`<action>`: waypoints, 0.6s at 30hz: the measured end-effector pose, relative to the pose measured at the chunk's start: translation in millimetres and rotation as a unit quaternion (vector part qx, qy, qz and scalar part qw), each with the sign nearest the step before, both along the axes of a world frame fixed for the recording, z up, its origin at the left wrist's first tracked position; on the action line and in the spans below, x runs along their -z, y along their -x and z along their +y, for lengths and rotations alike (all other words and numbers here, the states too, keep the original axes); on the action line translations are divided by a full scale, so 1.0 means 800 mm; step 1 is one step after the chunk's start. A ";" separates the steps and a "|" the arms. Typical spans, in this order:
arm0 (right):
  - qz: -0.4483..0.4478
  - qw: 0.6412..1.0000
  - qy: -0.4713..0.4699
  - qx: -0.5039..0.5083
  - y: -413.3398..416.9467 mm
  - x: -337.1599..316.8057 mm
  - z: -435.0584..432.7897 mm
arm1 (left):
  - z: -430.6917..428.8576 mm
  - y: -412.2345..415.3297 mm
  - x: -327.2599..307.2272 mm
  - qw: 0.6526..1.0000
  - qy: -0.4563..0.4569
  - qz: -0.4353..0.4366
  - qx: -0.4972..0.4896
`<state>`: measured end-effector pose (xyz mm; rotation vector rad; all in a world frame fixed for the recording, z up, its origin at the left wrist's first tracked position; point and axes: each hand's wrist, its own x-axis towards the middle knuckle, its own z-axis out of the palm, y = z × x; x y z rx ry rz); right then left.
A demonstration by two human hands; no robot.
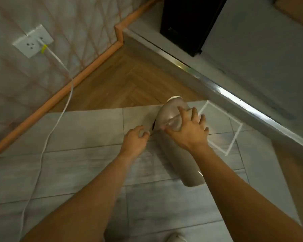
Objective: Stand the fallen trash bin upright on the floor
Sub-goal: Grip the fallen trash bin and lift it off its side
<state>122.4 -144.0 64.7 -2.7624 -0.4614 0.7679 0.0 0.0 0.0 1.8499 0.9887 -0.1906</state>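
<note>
Mid-frame, the right hand (186,127) is clamped over the lid end of the bin (180,154) for leverage; the left hand (136,139), fingers loose, steadies the rim.

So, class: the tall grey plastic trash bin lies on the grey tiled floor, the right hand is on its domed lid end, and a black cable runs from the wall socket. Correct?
Not quite. The head view shows a white cable, not black, running from the white wall socket. The rest holds: the tall grey plastic trash bin lies on the grey tiled floor, right hand on its lid end.

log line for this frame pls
phase: grasp | trash bin: lying on tiled floor | right hand: spread over its domed end | left hand: beside it, contact unclear
</note>
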 end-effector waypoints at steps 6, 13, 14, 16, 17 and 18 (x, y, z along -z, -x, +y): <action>-0.029 0.999 0.011 -0.038 -0.012 0.091 0.005 | 0.000 -0.019 0.104 0.989 -0.020 -0.057 0.134; -0.138 0.988 -0.058 -0.037 -0.001 0.132 -0.006 | 0.004 -0.021 0.132 0.968 -0.076 -0.195 0.138; -0.136 0.988 -0.062 -0.042 -0.003 0.130 -0.009 | 0.004 -0.019 0.129 0.966 -0.079 -0.200 0.146; -0.133 0.986 -0.085 -0.046 -0.009 0.125 -0.015 | 0.006 -0.017 0.119 0.960 -0.092 -0.211 0.162; -0.135 0.984 -0.106 -0.046 -0.011 0.120 -0.020 | 0.006 -0.018 0.112 0.954 -0.109 -0.223 0.167; -0.136 0.981 -0.130 -0.044 -0.013 0.115 -0.025 | 0.006 -0.019 0.103 0.948 -0.129 -0.236 0.171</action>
